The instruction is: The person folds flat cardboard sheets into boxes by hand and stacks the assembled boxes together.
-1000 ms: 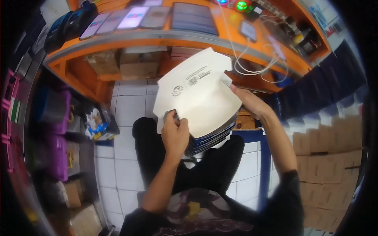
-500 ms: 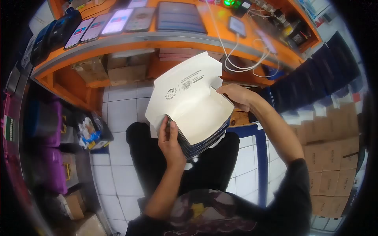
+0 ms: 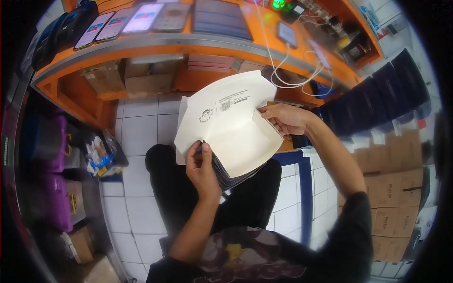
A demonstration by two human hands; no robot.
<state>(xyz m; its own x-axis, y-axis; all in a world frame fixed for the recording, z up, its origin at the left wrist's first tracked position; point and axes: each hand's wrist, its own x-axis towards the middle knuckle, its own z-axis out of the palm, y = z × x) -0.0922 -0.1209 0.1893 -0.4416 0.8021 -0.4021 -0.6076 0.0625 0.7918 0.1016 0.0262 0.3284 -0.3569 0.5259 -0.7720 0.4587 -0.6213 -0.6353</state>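
Note:
A cardboard box (image 3: 247,147), white inside with dark outer walls, lies open over my lap. Its lid (image 3: 193,123) stands raised at the far side, with a printed round logo and a QR code. More dark-edged boxes or trays (image 3: 238,181) are stacked underneath it. With thumb and fingers, my left hand (image 3: 204,172) is closed around the left back corner, where the lid meets the wall. My right hand (image 3: 287,119) pinches the right back corner beside the lid's fold; some of its fingers are hidden behind the wall.
An orange desk (image 3: 200,55) spans the front, holding several phones (image 3: 141,20), a tablet (image 3: 222,20) and white cables (image 3: 299,84). Dark stacked boxes (image 3: 377,96) and brown cartons (image 3: 394,193) stand at right. Purple-lidded bins (image 3: 59,203) and a bin with trash (image 3: 100,158) are at left.
The right side wall of the box now stands more upright, and the lid's right flap looks folded in. My right hand has shifted slightly at that corner; my left hand keeps its hold.

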